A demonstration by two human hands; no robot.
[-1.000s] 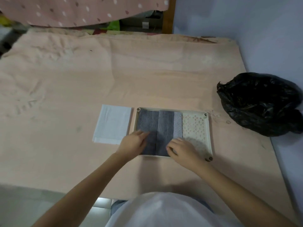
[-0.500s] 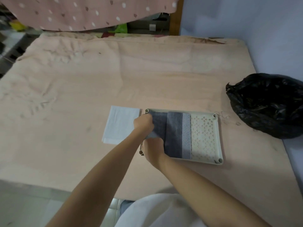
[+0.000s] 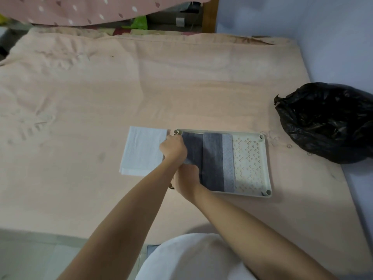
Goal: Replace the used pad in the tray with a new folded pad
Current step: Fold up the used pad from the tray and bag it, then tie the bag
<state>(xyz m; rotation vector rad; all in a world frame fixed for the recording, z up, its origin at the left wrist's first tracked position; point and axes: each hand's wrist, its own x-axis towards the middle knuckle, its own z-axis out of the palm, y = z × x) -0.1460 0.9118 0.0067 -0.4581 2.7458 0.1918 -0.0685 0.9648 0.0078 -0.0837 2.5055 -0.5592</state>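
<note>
Fingers of both our left hand (image 3: 174, 147) and right hand (image 3: 186, 179) pinched the grey used pad (image 3: 212, 160); a hasty pull might drag the tray (image 3: 267, 164) along.

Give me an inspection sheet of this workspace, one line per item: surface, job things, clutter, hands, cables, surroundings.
Surface: peach sheet, wrinkled at left.
Job's things: cream tray holds the grey used pad, its perforated right part bare; white folded pad lies just left of the tray.
Clutter: black plastic bag at the right.
Hands: left hand and right hand grip the used pad's left edge.
Cables: nothing seen.
Surroundings: bluish wall right, spotted pink cloth behind.
</note>
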